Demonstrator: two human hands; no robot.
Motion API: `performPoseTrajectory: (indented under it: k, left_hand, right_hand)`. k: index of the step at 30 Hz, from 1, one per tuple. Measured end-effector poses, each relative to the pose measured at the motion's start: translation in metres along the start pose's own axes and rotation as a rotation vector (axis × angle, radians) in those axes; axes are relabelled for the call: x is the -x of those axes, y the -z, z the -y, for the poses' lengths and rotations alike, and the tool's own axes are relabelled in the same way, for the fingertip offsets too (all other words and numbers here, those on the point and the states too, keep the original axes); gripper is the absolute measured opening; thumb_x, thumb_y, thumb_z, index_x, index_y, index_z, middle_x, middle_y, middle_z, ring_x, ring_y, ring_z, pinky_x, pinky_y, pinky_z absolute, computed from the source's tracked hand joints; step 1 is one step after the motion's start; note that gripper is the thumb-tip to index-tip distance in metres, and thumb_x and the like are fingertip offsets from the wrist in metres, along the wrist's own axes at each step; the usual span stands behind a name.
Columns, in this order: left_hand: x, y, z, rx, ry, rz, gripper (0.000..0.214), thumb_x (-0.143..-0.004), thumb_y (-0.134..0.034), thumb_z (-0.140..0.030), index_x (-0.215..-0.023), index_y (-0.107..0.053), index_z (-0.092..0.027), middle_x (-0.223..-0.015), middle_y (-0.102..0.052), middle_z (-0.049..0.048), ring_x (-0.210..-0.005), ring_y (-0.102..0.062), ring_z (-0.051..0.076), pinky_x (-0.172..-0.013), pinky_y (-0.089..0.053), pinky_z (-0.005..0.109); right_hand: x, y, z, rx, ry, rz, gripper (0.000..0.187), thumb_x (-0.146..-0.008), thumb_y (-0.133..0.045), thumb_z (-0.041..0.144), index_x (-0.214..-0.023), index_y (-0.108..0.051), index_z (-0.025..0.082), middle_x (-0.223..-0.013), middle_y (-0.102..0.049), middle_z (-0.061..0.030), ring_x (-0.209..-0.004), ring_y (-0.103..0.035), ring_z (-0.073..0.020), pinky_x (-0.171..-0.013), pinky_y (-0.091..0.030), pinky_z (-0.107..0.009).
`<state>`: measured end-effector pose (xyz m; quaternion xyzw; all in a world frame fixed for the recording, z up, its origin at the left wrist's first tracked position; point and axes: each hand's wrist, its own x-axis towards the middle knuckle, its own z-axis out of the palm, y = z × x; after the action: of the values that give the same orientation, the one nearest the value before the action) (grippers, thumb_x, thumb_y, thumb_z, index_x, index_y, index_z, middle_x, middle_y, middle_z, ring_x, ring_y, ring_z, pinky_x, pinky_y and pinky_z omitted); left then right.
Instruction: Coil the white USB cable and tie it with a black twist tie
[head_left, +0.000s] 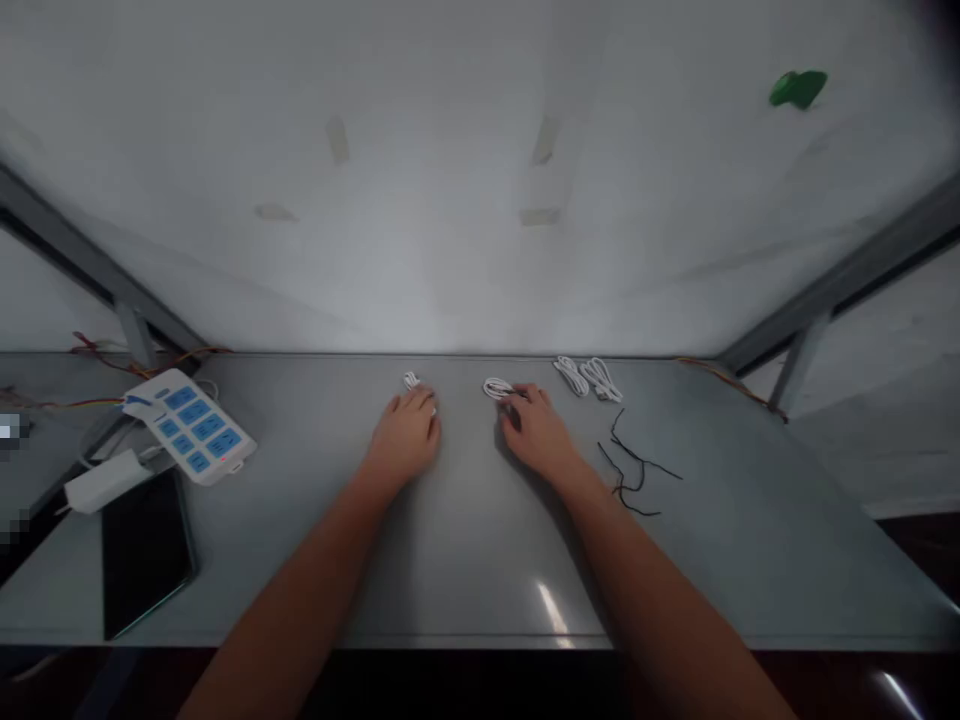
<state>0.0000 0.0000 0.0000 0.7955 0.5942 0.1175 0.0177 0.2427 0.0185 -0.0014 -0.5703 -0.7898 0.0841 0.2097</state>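
Observation:
My left hand [405, 432] is closed over a coiled white cable [411, 380], which sticks out past its fingertips; most of that coil is hidden under the palm. To its right, my right hand [537, 428] pinches the near end of a second coiled white cable [496, 387]. A thin dark strand, seemingly a tie, shows at the fingers there. Beyond my right hand lie two more bundled white cables, one [571, 376] beside the other [601, 380]. Several loose black twist ties [634, 470] are scattered near my right forearm.
At the left, a white power strip with blue sockets [196, 425] lies beside a white adapter [109, 482] and a dark tablet [146, 550]. A pale wall [450, 260] rises behind the grey table [465, 560]. Metal frame bars flank both sides, with thin wires near them.

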Motion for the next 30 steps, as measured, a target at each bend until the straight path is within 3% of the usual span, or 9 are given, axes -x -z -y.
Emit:
performPoseTrajectory:
  k: [6, 10, 14, 17, 21, 23, 27, 30]
  left_hand:
    - [0.004, 0.010, 0.024, -0.208, 0.338, -0.068, 0.045, -0.097, -0.038, -0.016, -0.135, -0.061, -0.008, -0.145, -0.061, 0.0245, -0.146, -0.047, 0.036, -0.121, -0.034, 0.062]
    - [0.005, 0.013, 0.039, -0.237, 0.448, -0.135, 0.042, -0.094, -0.041, -0.013, -0.126, -0.066, -0.002, -0.136, -0.063, 0.0298, -0.142, -0.048, 0.044, -0.117, -0.034, 0.065]
    - [-0.002, 0.007, 0.030, -0.091, 0.318, -0.227, 0.034, -0.094, -0.047, -0.019, -0.115, -0.072, -0.008, -0.136, -0.064, 0.0247, -0.135, -0.053, 0.042, -0.116, -0.038, 0.059]
    - [-0.006, -0.004, 0.005, 0.197, 0.111, -0.231, 0.038, -0.097, -0.051, -0.025, -0.130, -0.066, -0.012, -0.132, -0.068, 0.0189, -0.126, -0.059, 0.034, -0.112, -0.045, 0.050]
    - [-0.003, -0.019, -0.026, 0.429, -0.083, -0.168, 0.045, -0.099, -0.059, -0.035, -0.141, -0.058, -0.019, -0.139, -0.064, 0.0149, -0.130, -0.056, 0.031, -0.112, -0.044, 0.050]
    - [-0.001, -0.024, -0.033, 0.466, -0.074, -0.152, 0.045, -0.096, -0.065, -0.034, -0.139, -0.060, -0.020, -0.134, -0.064, 0.0141, -0.126, -0.056, 0.031, -0.110, -0.045, 0.050]
    - [0.000, -0.029, -0.032, 0.543, 0.145, -0.205, 0.046, -0.086, -0.076, -0.027, -0.128, -0.063, -0.017, -0.122, -0.061, 0.0141, -0.115, -0.060, 0.030, -0.103, -0.050, 0.047]
    - [-0.001, -0.028, -0.029, 0.620, 0.209, -0.155, 0.031, -0.086, -0.075, -0.027, -0.114, -0.067, -0.017, -0.108, -0.065, 0.0103, -0.099, -0.064, 0.026, -0.092, -0.053, 0.041]
  right_hand:
    - [0.000, 0.007, 0.001, -0.201, -0.098, -0.004, 0.024, -0.087, -0.056, 0.017, -0.104, -0.074, 0.020, -0.110, -0.072, -0.0090, -0.086, -0.066, -0.0200, -0.083, -0.052, -0.032]
    - [-0.001, 0.013, -0.002, -0.285, -0.250, -0.099, 0.020, -0.086, -0.060, 0.022, -0.100, -0.074, 0.020, -0.093, -0.077, -0.0051, -0.076, -0.065, -0.0197, -0.075, -0.048, -0.032]
    - [-0.002, 0.016, -0.009, -0.269, -0.324, -0.153, 0.016, -0.088, -0.061, 0.023, -0.096, -0.074, 0.018, -0.094, -0.076, -0.0068, -0.080, -0.065, -0.0203, -0.073, -0.045, -0.031]
    - [-0.003, 0.015, -0.010, -0.289, -0.324, -0.043, 0.011, -0.087, -0.064, 0.021, -0.091, -0.074, 0.017, -0.093, -0.076, -0.0072, -0.082, -0.065, -0.0202, -0.075, -0.045, -0.031]
    - [-0.002, 0.010, -0.001, -0.349, -0.217, 0.060, 0.009, -0.088, -0.067, 0.020, -0.089, -0.075, 0.016, -0.092, -0.073, -0.0073, -0.081, -0.063, -0.0182, -0.077, -0.045, -0.030]
    - [-0.001, 0.008, 0.005, -0.329, -0.180, 0.065, 0.009, -0.088, -0.068, 0.021, -0.089, -0.075, 0.015, -0.095, -0.070, -0.0083, -0.079, -0.061, -0.0172, -0.076, -0.045, -0.030]
    - [0.002, 0.006, 0.014, -0.342, -0.162, 0.125, 0.010, -0.087, -0.070, 0.020, -0.093, -0.076, 0.014, -0.095, -0.069, -0.0082, -0.077, -0.059, -0.0165, -0.073, -0.043, -0.029]
    - [0.004, 0.003, 0.018, -0.461, -0.170, 0.200, 0.010, -0.083, -0.072, 0.020, -0.091, -0.075, 0.015, -0.083, -0.071, -0.0049, -0.072, -0.059, -0.0158, -0.066, -0.040, -0.027]
